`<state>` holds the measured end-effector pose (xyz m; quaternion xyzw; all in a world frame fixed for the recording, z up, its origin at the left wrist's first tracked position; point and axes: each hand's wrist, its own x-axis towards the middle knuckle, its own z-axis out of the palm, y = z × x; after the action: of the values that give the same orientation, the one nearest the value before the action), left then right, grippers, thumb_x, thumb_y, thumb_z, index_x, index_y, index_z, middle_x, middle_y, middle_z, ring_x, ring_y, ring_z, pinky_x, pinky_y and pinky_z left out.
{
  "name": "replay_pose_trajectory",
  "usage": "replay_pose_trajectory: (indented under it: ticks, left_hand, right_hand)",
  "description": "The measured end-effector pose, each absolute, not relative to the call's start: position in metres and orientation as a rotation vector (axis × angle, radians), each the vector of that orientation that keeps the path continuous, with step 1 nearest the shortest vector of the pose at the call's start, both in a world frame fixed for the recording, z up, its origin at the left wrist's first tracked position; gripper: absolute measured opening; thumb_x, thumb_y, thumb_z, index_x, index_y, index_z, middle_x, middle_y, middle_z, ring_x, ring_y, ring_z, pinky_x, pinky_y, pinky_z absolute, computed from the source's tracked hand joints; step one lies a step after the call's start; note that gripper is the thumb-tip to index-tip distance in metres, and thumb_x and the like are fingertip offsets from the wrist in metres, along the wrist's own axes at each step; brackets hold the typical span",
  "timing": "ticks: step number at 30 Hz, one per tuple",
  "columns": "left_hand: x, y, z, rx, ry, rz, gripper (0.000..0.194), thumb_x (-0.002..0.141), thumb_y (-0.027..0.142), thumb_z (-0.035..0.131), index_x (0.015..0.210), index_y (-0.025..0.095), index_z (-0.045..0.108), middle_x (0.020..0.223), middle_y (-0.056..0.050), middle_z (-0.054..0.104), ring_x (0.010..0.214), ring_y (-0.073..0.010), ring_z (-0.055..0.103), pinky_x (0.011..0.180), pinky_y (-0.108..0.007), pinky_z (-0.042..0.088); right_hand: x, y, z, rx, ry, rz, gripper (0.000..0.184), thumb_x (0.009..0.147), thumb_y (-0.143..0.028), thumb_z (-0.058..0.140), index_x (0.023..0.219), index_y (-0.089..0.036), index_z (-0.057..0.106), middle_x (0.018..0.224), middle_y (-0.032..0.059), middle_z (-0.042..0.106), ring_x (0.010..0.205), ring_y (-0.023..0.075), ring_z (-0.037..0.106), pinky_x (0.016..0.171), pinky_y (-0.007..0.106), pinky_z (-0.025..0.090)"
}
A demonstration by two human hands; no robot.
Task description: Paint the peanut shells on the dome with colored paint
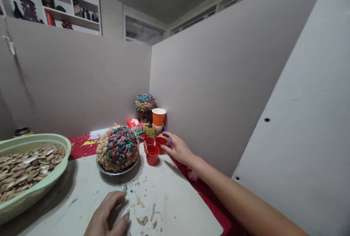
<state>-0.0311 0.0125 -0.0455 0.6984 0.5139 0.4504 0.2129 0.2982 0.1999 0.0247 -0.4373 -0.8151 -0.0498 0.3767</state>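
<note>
Right hand (180, 150) at a blue brush (170, 142) beside red cups (152, 158), left hand (105, 214) loosely curled, part-painted dome (120, 148) on metal plate (118, 173)

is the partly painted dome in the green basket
No, the partly painted dome sits on a metal dish, apart from the green basket.

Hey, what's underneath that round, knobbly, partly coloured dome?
The round, knobbly, tan and multicoloured dome sits in a shallow silver metal dish, whose front rim shows, on a white tabletop. The dome hides the dish's middle, so anything there can't be seen.
</note>
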Motion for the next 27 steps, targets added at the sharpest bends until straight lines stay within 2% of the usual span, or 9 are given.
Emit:
replay_pose_trajectory:
  ticks: [5, 11, 18, 27]
  left_hand:
    - [-0.029, 0.004, -0.027, 1.964, 1.469, 1.2, 0.026, 0.085, 0.031, 0.067, 0.109, 0.024, 0.075, 0.111, -0.007, 0.079, 0.104, -0.0221, 0.075, 0.096, -0.029, 0.059]
    - [-0.019, -0.004, -0.018, 1.884, 1.479, 1.195, 0.025, 0.082, 0.021, 0.063, 0.104, 0.022, 0.074, 0.103, -0.007, 0.079, 0.098, -0.0219, 0.075, 0.092, -0.032, 0.058]
    - [-0.016, -0.006, -0.015, 1.84, 1.467, 1.187, 0.025, 0.076, 0.017, 0.061, 0.097, 0.02, 0.075, 0.096, -0.006, 0.079, 0.09, -0.0206, 0.074, 0.085, -0.03, 0.057]
    - [-0.014, -0.006, -0.017, 1.794, 1.454, 1.169, 0.026, 0.075, 0.018, 0.06, 0.097, 0.02, 0.074, 0.096, -0.006, 0.079, 0.09, -0.021, 0.073, 0.085, -0.031, 0.057]
  right_hand:
    - [0.288, 0.186, 0.009, -1.073, -2.119, -0.054, 0.05, 0.095, -0.04, 0.069, 0.14, -0.023, 0.057, 0.138, 0.0138, 0.067, 0.124, 0.0294, 0.066, 0.104, 0.049, 0.056]
    - [0.28, 0.185, -0.009, -1.094, -2.12, -0.062, 0.063, 0.087, -0.045, 0.07, 0.143, -0.021, 0.054, 0.141, 0.017, 0.067, 0.128, 0.0362, 0.066, 0.102, 0.055, 0.056]
    - [0.268, 0.185, -0.019, -1.095, -2.114, -0.144, 0.063, 0.086, -0.044, 0.069, 0.144, -0.021, 0.055, 0.135, 0.0172, 0.07, 0.122, 0.0363, 0.068, 0.099, 0.054, 0.056]
    - [0.266, 0.184, -0.027, -1.055, -2.108, -0.207, 0.06, 0.086, -0.048, 0.07, 0.138, -0.02, 0.059, 0.129, 0.0182, 0.072, 0.118, 0.0376, 0.069, 0.098, 0.054, 0.054]
